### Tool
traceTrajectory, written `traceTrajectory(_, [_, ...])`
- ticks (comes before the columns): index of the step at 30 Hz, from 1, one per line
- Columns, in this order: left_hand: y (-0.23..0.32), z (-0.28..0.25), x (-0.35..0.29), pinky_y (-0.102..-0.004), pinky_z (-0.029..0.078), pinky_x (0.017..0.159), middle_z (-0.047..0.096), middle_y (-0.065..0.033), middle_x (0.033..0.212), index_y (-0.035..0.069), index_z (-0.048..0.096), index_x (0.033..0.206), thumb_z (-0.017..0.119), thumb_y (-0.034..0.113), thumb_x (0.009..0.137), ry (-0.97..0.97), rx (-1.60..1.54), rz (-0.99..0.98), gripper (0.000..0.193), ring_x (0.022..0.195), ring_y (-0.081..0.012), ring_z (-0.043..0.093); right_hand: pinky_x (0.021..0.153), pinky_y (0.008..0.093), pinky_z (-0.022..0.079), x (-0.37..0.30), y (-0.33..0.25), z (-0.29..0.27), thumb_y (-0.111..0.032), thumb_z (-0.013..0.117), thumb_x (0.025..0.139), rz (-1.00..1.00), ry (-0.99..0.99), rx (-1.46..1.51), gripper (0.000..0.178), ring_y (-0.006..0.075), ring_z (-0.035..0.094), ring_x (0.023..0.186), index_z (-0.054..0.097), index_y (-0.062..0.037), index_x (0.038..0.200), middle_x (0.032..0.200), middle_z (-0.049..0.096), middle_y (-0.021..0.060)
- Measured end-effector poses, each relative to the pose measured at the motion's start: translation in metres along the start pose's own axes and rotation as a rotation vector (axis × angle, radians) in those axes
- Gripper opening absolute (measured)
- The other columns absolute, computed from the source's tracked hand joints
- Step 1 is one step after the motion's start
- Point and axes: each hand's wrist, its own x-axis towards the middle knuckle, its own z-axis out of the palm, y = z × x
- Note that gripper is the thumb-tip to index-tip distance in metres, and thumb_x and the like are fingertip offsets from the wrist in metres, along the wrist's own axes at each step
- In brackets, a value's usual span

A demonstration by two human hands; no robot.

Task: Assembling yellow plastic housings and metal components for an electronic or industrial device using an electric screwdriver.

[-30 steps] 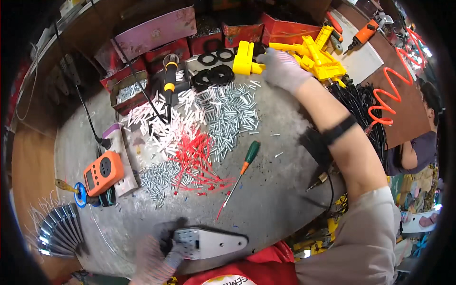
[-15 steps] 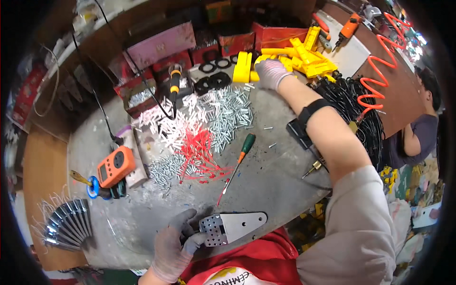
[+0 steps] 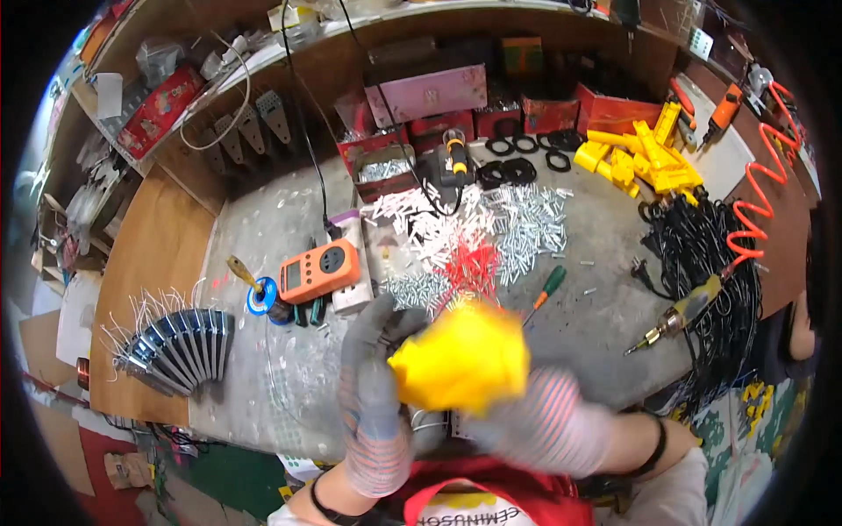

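Bright yellow piece (image 3: 467, 358) — blurred, seemingly chunky — clamped in the grip of left hand (image 3: 372, 386) and right hand (image 3: 545, 426).

bench (image 3: 596, 337) bright | shelf recess (image 3: 614, 57) dim | yellow part (image 3: 463, 358) motion-blurred | edges bowed | corners black

yellow: part (image 3: 460, 359) | grey, striped: gloved hands (image 3: 370, 399) | orange: meter (image 3: 307, 275)

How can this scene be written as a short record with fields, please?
Left hand: gloved, at the left side of a blurred yellow part
Right hand: gloved, blurred, at its lower right; exact grip unclear
Table middle: heaped white pieces, silver pins, red strands
Left of heap: orange meter
Right side: black cables, yellow pieces beyond them
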Motion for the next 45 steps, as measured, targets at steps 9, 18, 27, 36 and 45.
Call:
traceTrajectory(9, [0.002, -0.104, -0.006, -0.0290, 0.038, 0.052, 0.060, -0.0066, 0.075, -0.003, 0.065, 0.106, 0.051, 0.033, 0.094, 0.216, 0.904, 0.738, 0.041, 0.059, -0.0164, 0.052, 0.077, 0.0401, 0.053, -0.032, 0.160, 0.005, -0.019, 0.063, 0.082, 0.550, 0.245, 0.372, 0.023, 0.0360, 0.065, 0.086, 0.068, -0.0043, 0.099, 0.092, 0.067, 0.0174])
traceTrajectory(18, [-0.052, -0.125, -0.036, -0.0332, 0.043, 0.061, 0.055, -0.0105, 0.079, -0.002, 0.054, 0.124, 0.054, 0.030, 0.092, -0.049, 0.889, 0.422, 0.045, 0.067, -0.0204, 0.053, 0.073, 0.0407, 0.052, 0.003, 0.215, 0.041, -0.019, 0.066, 0.077, 0.606, -0.060, -0.091, 0.016, 0.0355, 0.065, 0.078, 0.064, -0.0039, 0.084, 0.080, 0.065, 0.0171])
traceTrajectory(27, [-0.068, -0.126, -0.041, -0.0338, 0.046, 0.079, 0.058, -0.0142, 0.107, -0.006, 0.053, 0.125, 0.051, 0.042, 0.094, 0.209, 0.869, 0.394, 0.057, 0.093, -0.0230, 0.056, 0.074, 0.0401, 0.051, -0.042, 0.196, 0.026, -0.015, 0.064, 0.077, 0.302, 0.205, 0.100, 0.017, 0.0359, 0.063, 0.079, 0.065, -0.0034, 0.090, 0.089, 0.065, 0.0161])
traceTrajectory(36, [-0.068, -0.119, -0.028, -0.0369, 0.050, 0.079, 0.062, -0.0214, 0.105, -0.011, 0.054, 0.125, 0.051, 0.036, 0.092, 0.174, 0.893, 0.478, 0.058, 0.096, -0.0284, 0.061, 0.076, 0.0445, 0.054, -0.011, 0.184, 0.038, -0.013, 0.057, 0.080, 0.405, -0.121, -0.098, 0.022, 0.0374, 0.065, 0.085, 0.066, -0.0046, 0.099, 0.088, 0.067, 0.0168])
traceTrajectory(45, [-0.001, -0.084, 0.001, -0.0303, 0.045, 0.079, 0.059, -0.0096, 0.104, -0.003, 0.057, 0.123, 0.059, 0.016, 0.081, -0.391, 0.757, -0.088, 0.046, 0.087, -0.0184, 0.055, 0.062, 0.0433, 0.047, -0.040, 0.044, 0.036, -0.012, 0.062, 0.084, 0.298, -0.009, 0.842, 0.011, 0.0375, 0.059, 0.073, 0.061, -0.0083, 0.094, 0.083, 0.060, 0.0158])
